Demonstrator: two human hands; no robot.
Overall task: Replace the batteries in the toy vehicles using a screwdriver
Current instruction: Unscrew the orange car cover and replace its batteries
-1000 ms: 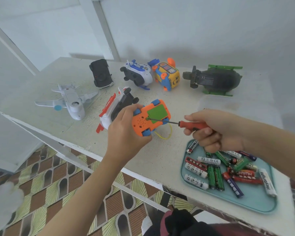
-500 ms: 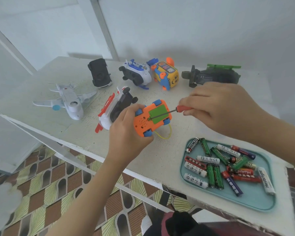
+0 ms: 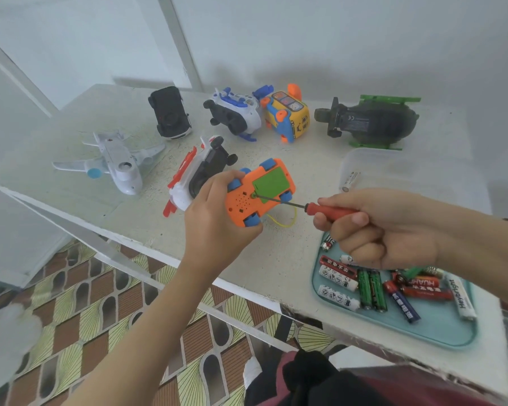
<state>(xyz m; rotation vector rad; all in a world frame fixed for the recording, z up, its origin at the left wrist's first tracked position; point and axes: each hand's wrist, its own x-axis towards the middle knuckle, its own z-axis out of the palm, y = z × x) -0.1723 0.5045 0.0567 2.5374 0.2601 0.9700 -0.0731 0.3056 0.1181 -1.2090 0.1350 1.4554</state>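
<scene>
Right hand (image 3: 387, 230) lowered over tray (image 3: 440, 332), gripping screwdriver (image 3: 327, 210) (tip at green cover (image 3: 270, 183)); left hand (image 3: 217, 230) grips orange car (image 3: 245, 202).

screwdriver (image 3: 332, 211): rear of red handle hidden inside right hand (image 3: 387, 230);
batteries (image 3: 373, 290): far ones covered by that hand; small print unreadable;
yellow loop (image 3: 289, 224): partly behind orange car (image 3: 255, 197);
white shape (image 3: 9, 335): bottom-left, blurred, unidentifiable

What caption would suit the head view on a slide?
Left hand holds an upturned orange toy car while the right hand holds a red-handled screwdriver to its green battery cover.
</scene>
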